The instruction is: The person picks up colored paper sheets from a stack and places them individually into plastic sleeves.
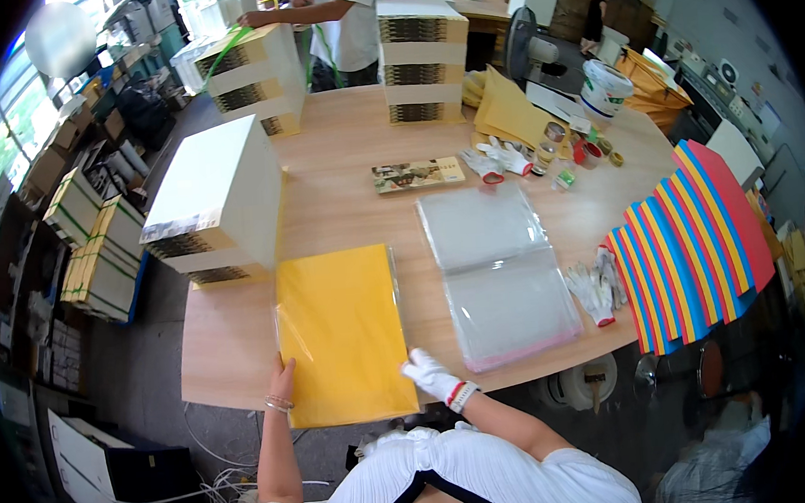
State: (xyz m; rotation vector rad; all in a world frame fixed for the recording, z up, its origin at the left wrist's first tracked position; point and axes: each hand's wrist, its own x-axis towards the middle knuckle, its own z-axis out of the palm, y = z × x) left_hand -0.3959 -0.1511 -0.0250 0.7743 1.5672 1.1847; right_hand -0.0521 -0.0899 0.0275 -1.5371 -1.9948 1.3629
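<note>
A flat yellow pack in a clear plastic sleeve (pixel 341 334) lies at the table's near edge, slightly overhanging it. My bare left hand (pixel 282 379) is closed on its left edge near the lower corner, a bracelet at the wrist. My right hand (pixel 433 377), in a white knitted glove with a red cuff band, has its fingers at the lower right edge, closed against the sleeve's side; the fingertips are partly hidden. To the right lie two piles of clear plastic sleeves (pixel 509 309), one behind the other.
White block-like stacks (pixel 219 184) stand at left and at the back (pixel 423 61). A printed booklet (pixel 418 174), work gloves (pixel 498 158), tape rolls and brown envelopes (pixel 513 106) lie farther off. Fanned coloured sheets (pixel 688 243) fill the right edge. Across the table a person (pixel 338 20) handles green strap.
</note>
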